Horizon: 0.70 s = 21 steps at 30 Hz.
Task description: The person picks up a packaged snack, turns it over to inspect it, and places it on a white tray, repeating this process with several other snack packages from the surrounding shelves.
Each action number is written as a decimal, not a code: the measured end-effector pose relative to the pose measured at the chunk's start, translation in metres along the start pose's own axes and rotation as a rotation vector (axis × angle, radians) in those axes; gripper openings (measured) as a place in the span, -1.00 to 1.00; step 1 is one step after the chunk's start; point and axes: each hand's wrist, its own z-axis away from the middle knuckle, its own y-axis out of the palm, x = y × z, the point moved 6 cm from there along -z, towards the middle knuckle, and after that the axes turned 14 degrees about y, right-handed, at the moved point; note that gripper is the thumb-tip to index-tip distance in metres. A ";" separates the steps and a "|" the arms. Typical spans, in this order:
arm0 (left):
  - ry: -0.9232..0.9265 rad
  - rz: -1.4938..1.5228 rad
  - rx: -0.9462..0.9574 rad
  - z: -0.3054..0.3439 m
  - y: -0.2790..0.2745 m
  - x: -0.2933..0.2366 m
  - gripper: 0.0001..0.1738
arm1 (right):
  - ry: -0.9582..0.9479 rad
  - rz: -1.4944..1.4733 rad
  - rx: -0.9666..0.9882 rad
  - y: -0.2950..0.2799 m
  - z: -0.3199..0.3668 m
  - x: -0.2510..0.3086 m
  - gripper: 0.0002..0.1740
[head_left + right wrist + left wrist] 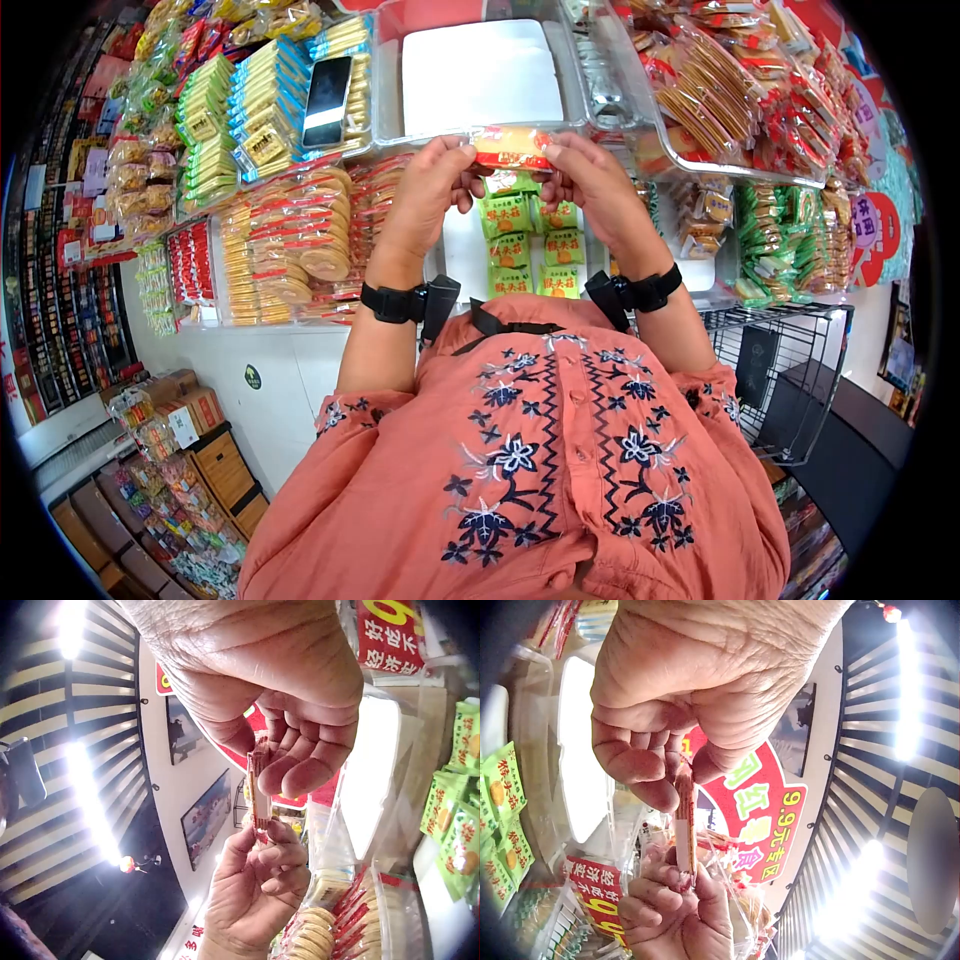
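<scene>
A flat packet (pixel 508 148) with red and tan wrapping is held up between both hands, in front of a bin with a white lid-like sheet (pixel 480 75). The left hand (pixel 432 190) pinches its left end between thumb and fingers; the right hand (pixel 595 190) pinches its right end. In the left wrist view the packet (pixel 685 825) shows edge-on, the left hand (pixel 705 682) above and the right hand (pixel 679 911) below. The right wrist view has the packet (pixel 259 787) edge-on too, between the right hand (pixel 262 682) and the left hand (pixel 255 892).
Green packets (pixel 507 250) lie in a white tray below the hands. A phone (pixel 328 100) rests on blue-and-yellow packets at the left. Bins of wrapped biscuits (pixel 710 90) stand to the right, round biscuits (pixel 300 235) to the left. A black wire basket (pixel 790 350) is at the lower right.
</scene>
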 end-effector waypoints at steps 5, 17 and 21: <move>-0.007 -0.019 -0.002 -0.001 -0.003 0.002 -0.76 | 0.023 0.005 -0.031 0.001 -0.005 -0.003 -0.72; 0.060 0.035 -0.105 0.000 -0.014 -0.004 -0.72 | 0.030 0.008 -0.013 0.012 -0.006 -0.004 -0.69; 0.062 0.037 -0.108 0.000 -0.013 -0.006 -0.74 | 0.024 0.006 0.005 0.006 -0.011 -0.009 -0.63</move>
